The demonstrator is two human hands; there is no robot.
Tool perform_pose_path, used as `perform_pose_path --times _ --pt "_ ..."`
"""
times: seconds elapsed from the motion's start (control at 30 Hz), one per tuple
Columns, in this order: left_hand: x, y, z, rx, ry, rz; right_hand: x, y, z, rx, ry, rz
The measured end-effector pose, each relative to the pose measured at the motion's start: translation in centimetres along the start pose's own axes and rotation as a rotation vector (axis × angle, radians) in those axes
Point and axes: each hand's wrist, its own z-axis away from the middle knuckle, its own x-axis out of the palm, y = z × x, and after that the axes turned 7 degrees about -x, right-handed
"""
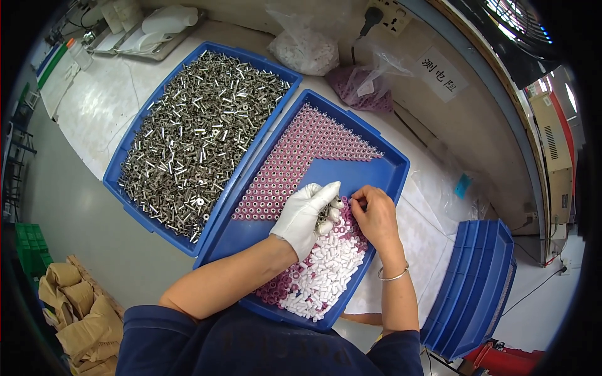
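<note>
My left hand (pixel 300 215), in a white glove, is curled around several small metal pins (pixel 325 216) with the thumb stretched over them. Beside it my bare right hand (pixel 377 218) is closed, thumb and fingertips together near a few pink rings; anything between them is too small to make out. Both hands are over a blue tray (pixel 354 177). Rows of upright metal pins with pink rings (pixel 276 169) stand at its far and left side. White cylindrical pieces (pixel 326 269) and loose pink rings (pixel 274 288) lie heaped at its near end.
A second blue tray (pixel 116 178) full of loose metal pins (pixel 200 131) adjoins on the left. Behind are bags of white pieces (pixel 306 51) and pink rings (pixel 360 86). Stacked blue trays (pixel 470 282) stand at right, brown sacks (pixel 88 313) at lower left.
</note>
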Motion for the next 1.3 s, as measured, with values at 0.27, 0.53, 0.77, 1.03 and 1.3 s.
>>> perform_pose_path --times 0.27,0.53,0.77,1.03,1.3 --pt "-0.6 -0.3 -0.3 -0.011 0.016 -0.006 -2.3 -5.7 0.4 -0.169 0.32 -0.244" --pt "-0.2 -0.4 0.0 -0.019 0.007 -0.028 -2.1 -6.6 0.5 -0.34 0.357 -0.198" --pt "-0.3 -0.2 -0.4 -0.06 0.011 0.045 -2.1 -5.0 0.0 -0.276 0.35 -0.064" --pt "-0.7 -0.6 -0.4 -0.059 -0.104 0.024 -2.1 3.1 -4.4 0.044 0.336 0.204" --pt "-1.3 -0.5 -0.6 -0.082 -0.116 0.085 -0.4 5.9 -6.2 0.041 0.299 0.228"
